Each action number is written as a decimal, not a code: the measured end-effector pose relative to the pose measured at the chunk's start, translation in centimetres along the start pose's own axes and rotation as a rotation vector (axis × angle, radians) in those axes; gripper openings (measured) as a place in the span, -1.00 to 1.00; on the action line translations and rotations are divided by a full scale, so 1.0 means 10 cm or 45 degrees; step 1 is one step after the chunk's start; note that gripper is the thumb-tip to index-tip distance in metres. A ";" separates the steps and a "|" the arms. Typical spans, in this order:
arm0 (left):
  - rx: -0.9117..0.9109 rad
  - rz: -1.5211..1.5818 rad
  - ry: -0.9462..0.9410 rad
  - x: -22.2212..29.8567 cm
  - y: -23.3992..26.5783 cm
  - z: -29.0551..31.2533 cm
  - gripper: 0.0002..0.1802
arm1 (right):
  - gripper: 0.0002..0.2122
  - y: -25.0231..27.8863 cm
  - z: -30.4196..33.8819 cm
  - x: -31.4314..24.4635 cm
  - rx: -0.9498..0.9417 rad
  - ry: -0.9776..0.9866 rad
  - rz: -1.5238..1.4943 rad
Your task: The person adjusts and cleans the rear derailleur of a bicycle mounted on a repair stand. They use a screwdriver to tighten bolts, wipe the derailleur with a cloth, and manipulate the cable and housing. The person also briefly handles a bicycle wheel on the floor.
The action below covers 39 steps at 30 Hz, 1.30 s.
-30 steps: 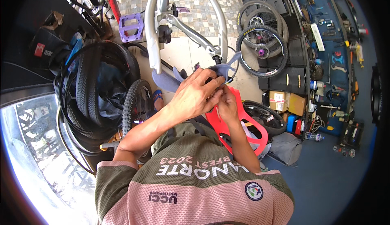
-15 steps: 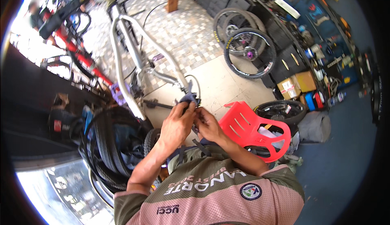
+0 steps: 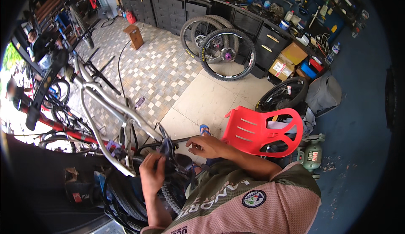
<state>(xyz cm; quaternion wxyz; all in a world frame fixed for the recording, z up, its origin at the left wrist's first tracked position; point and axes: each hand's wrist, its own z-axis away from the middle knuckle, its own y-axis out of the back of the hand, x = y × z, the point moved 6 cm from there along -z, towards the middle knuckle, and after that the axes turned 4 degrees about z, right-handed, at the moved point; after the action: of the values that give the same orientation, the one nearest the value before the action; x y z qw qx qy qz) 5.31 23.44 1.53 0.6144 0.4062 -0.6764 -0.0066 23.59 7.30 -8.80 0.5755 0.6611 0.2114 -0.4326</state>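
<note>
Workshop floor below, left hand [image 3: 152, 169] grip pinches dark part [image 3: 166, 146]; right hand [image 3: 205, 146] spread beside.

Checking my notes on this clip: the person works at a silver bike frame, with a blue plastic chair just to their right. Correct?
Not quite: the plastic chair is red, not blue, as the head view shows. It does stand to the person's right, and the bike frame is silver.

Pink-olive jersey [image 3: 253, 200] — round chest badge [image 3: 254, 198]

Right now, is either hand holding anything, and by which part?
Left hand pinches a small dark bicycle part at its lower end, beside the silver bicycle frame. Right hand looks empty.
</note>
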 end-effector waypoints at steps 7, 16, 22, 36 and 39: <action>0.501 0.672 0.432 -0.38 0.81 0.86 -0.64 | -0.71 0.33 -0.94 0.71 -0.185 0.047 0.085; 1.008 0.303 1.018 -1.61 -1.12 0.07 -0.64 | -0.64 1.60 -2.18 2.04 -0.390 0.200 0.200; 0.629 -0.103 1.412 -2.29 -2.77 -0.22 -0.64 | -0.60 3.33 -2.33 3.30 -0.184 -0.028 0.300; 0.445 0.371 1.433 -3.36 -3.75 -3.38 -0.50 | -0.57 4.92 -2.43 4.69 -0.081 -0.507 0.429; 0.362 0.294 1.326 -3.59 -4.03 -4.55 -0.38 | -0.54 5.41 -2.26 4.84 0.018 -0.674 0.364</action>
<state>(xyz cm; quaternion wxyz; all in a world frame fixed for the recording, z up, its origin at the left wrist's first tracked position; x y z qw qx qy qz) 62.15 38.75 -37.51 0.8035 0.3581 -0.3174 0.3542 99.05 4.67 -17.79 0.6609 0.5526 -0.0441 -0.5058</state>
